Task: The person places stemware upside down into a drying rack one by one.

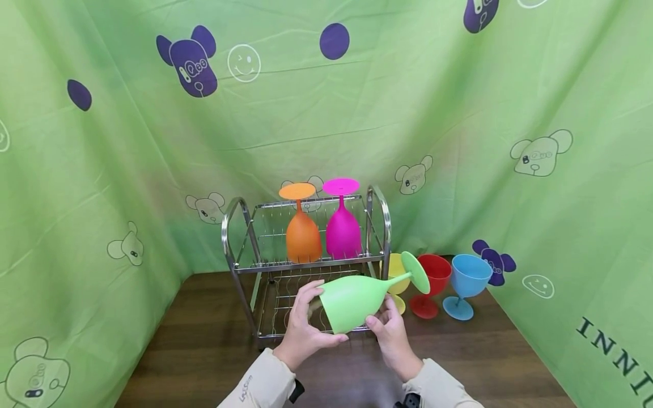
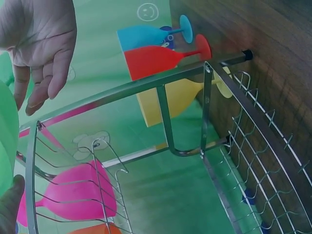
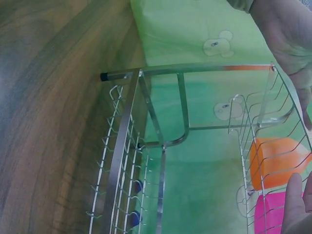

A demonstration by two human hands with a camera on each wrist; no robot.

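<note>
Both hands hold a light green plastic goblet [image 1: 352,300] in front of the dish rack, tipped on its side with its mouth to the left and its foot up to the right. My left hand [image 1: 303,328] grips the bowl at the rim, fingers above and thumb below. Near the stem end, my right hand [image 1: 393,337] holds the bowl between thumb and fingers. Part of the green goblet [image 2: 7,141] shows at the left edge of the left wrist view. Upside down on the rack's upper tier stand an orange goblet [image 1: 303,235] and a pink goblet [image 1: 343,229].
The two-tier metal rack [image 1: 311,263] stands on a dark wooden table [image 1: 178,345]. Right of it are upright yellow [image 1: 398,269], red [image 1: 433,272] and blue [image 1: 470,275] goblets; the green one partly hides the yellow. A printed green cloth [image 1: 316,119] surrounds the table.
</note>
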